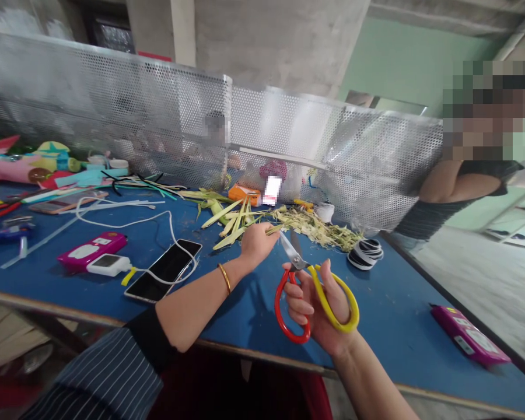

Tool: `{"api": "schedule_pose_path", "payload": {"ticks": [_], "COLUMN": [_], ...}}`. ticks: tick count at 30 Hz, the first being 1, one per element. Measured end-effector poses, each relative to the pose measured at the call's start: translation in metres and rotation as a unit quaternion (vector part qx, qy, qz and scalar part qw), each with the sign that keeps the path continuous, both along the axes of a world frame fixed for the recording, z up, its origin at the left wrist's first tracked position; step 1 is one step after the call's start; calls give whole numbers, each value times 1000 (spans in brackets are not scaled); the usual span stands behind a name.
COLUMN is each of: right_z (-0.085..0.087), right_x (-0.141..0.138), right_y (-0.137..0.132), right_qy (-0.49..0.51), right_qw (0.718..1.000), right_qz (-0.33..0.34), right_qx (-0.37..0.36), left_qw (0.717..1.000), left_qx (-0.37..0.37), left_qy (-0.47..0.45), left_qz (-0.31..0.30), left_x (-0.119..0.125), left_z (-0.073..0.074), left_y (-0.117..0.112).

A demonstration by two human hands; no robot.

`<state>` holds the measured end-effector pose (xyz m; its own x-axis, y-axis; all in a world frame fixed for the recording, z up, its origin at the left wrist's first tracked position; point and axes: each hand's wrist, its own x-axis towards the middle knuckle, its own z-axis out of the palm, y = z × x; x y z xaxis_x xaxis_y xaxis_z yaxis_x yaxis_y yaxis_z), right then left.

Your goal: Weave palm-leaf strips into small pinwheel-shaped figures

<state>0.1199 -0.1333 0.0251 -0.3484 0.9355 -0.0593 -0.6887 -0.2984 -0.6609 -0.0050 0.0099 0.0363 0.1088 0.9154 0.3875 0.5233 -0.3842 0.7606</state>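
Observation:
My right hand grips a pair of scissors with one red and one yellow handle loop. Their metal blades are spread apart and point away from me. Just left of the blade tips, my left hand, with a gold bangle on the wrist, pinches a thin pale green plant strip. Long pale green leaves fan out on the table beyond that hand. Behind the scissors lies a heap of short green plant cuttings.
On the blue table lie a phone with a white cable, a magenta pack, a striped roll and another magenta pack. A perforated metal screen borders the back. A person stands at right.

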Motion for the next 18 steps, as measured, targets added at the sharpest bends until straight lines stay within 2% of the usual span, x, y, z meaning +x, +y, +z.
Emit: {"api": "schedule_pose_path", "payload": {"ticks": [8, 18], "right_z": [6, 3], "right_x": [0, 1], "right_y": [5, 13], "right_qy": [-14, 17], "right_qw": [999, 999], "right_qz": [-29, -38], "right_qx": [-1, 3], "left_qw": [999, 998], "left_qx": [20, 29], "left_qy": [32, 49], "left_qz": [-22, -33], "left_x": [3, 3], "left_z": [-4, -5], "left_y": [-6, -5]}}
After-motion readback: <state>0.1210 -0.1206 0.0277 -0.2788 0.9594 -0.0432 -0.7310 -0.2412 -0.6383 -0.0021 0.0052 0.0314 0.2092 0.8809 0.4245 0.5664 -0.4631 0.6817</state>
